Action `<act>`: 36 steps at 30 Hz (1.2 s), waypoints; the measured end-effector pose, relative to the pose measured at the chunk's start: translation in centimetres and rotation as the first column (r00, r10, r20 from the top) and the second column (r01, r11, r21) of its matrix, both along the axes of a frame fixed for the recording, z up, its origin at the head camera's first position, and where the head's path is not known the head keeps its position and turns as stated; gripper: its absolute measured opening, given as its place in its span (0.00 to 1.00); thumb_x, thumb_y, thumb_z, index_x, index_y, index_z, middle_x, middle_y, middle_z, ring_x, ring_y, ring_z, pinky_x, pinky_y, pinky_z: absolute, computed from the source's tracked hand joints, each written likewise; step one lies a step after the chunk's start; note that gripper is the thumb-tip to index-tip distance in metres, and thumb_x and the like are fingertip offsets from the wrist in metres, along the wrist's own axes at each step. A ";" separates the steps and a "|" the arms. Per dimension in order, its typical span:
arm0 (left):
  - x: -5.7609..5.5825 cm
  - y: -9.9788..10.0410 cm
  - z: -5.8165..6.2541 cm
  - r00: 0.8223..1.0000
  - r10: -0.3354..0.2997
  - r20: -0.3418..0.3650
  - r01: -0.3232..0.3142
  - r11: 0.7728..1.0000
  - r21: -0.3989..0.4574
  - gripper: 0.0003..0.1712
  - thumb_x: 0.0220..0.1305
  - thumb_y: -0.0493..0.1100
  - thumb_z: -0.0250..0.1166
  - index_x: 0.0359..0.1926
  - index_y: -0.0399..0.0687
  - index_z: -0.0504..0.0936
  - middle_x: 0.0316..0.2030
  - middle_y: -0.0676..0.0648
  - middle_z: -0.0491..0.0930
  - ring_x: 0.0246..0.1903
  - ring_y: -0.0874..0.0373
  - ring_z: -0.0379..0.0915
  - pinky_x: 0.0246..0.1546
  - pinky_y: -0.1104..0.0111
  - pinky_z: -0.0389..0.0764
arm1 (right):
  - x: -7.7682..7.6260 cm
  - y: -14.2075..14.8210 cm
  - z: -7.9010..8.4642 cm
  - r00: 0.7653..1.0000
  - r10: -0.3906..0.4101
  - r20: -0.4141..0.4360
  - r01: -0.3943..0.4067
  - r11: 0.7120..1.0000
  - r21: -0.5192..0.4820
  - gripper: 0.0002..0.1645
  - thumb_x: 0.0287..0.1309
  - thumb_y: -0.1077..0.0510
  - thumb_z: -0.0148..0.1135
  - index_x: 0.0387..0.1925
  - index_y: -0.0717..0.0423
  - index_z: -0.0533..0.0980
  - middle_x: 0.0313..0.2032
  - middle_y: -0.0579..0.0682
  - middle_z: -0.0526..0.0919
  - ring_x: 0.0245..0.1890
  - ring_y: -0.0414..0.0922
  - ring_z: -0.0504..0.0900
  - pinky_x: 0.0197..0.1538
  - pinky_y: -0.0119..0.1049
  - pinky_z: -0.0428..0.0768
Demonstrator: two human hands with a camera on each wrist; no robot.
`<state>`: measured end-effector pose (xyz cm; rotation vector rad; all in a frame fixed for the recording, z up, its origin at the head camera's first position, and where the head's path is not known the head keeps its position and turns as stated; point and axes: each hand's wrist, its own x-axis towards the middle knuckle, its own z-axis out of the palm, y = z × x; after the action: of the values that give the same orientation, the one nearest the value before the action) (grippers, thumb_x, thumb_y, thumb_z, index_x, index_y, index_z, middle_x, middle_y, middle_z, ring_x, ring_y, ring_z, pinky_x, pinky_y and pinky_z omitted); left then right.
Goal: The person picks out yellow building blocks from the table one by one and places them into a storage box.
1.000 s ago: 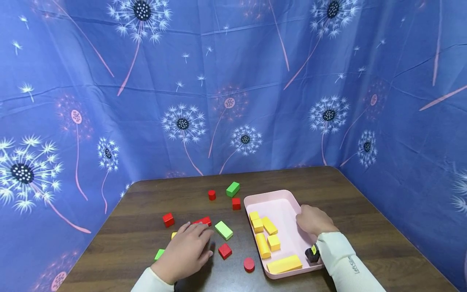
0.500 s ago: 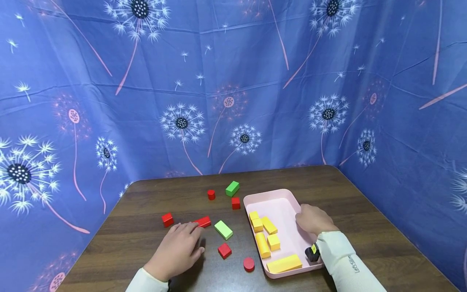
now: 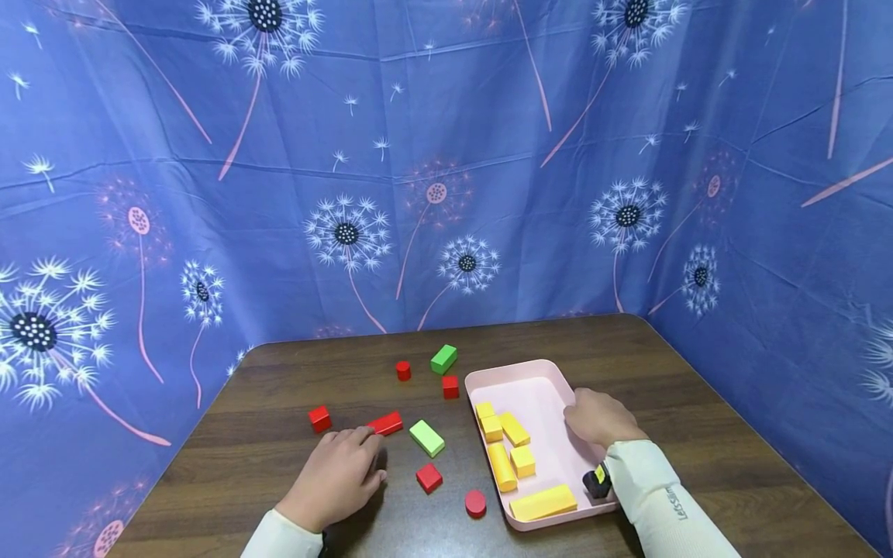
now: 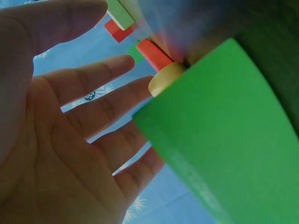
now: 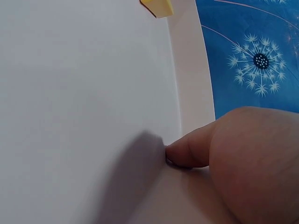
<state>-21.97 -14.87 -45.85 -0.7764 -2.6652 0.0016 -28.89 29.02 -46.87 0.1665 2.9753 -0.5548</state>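
My left hand point(image 3: 338, 473) hovers low over the table's left part, fingers loosely extended, fingertips near a long red block point(image 3: 387, 423). From the left wrist, a large green block point(image 4: 219, 135) fills the near side, and a yellow round-ended block point(image 4: 168, 77) lies by the middle fingertips; the hand hides both in the head view. My right hand point(image 3: 601, 418) grips the right wall of a pink tray point(image 3: 544, 395), its thumb point(image 5: 189, 149) inside against the wall. Several yellow blocks point(image 3: 523, 462) lie along the tray's left side and front.
Between left hand and tray lie a light green block point(image 3: 427, 439), a red block point(image 3: 429, 478) and a red disc point(image 3: 476, 504). Farther back are a green block point(image 3: 443, 359), a red cube point(image 3: 450, 387) and a red cylinder point(image 3: 403, 370). Another red cube point(image 3: 320, 418) sits left.
My left hand has drawn back left and toward me, uncovering more of the long red block and covering the yellow and green blocks seen earlier. The right hand keeps its hold on the tray.
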 end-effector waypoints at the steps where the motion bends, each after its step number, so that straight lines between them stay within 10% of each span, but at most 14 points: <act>1: 0.0 0.0 -0.1 1.000 0.001 0.004 -0.001 1.000 -0.002 0.21 0.55 0.53 0.76 0.45 0.46 0.84 0.46 0.49 0.85 0.46 0.50 0.85 0.48 0.50 0.82 | 0.0 0.0 0.0 1.000 0.000 -0.001 0.000 1.000 0.001 0.31 0.68 0.51 0.50 0.63 0.70 0.72 0.57 0.69 0.81 0.50 0.62 0.83 0.53 0.68 0.78; 36: -0.3 0.1 -0.8 1.000 -0.011 0.006 0.011 1.000 0.011 0.08 0.60 0.29 0.72 0.41 0.41 0.88 0.42 0.46 0.82 0.34 0.54 0.80 0.36 0.62 0.85 | 0.1 -0.1 0.4 0.999 -0.022 0.023 0.022 1.000 -0.008 0.33 0.69 0.50 0.51 0.65 0.71 0.71 0.59 0.71 0.79 0.52 0.64 0.82 0.54 0.67 0.78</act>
<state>-22.25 -14.78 -46.63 -0.7894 -2.6643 -0.0183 -28.78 28.87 -46.49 0.2038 2.9519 -0.5642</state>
